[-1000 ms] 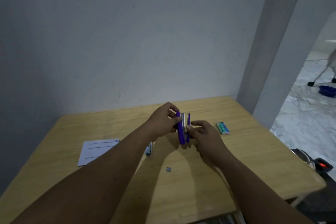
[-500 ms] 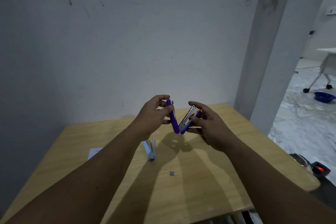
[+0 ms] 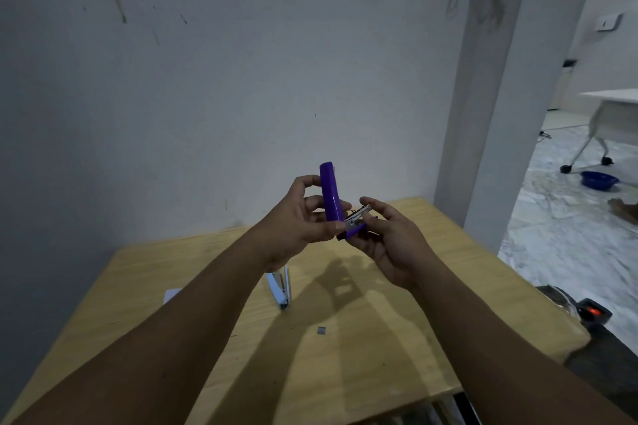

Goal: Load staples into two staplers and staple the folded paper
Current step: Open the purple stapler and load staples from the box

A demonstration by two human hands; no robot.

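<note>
The purple stapler [image 3: 331,197] is held open above the counter, cover upright, metal magazine exposed. The pale blue stapler [image 3: 280,290] lies open on the counter, with a small staple strip [image 3: 321,330] nearby and a corner of paper [image 3: 171,295] to its left.

Glossy purple plastic stapler [image 3: 329,193] with shiny metal magazine [image 3: 357,216]; matt pale wooden table [image 3: 397,338], visible grain.

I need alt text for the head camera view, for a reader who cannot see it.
Two hands hold an opened purple stapler above a wooden table: the left hand grips its upright top cover, the right hand holds its base. A light blue stapler lies open on the table, beside a small strip of staples.
</note>
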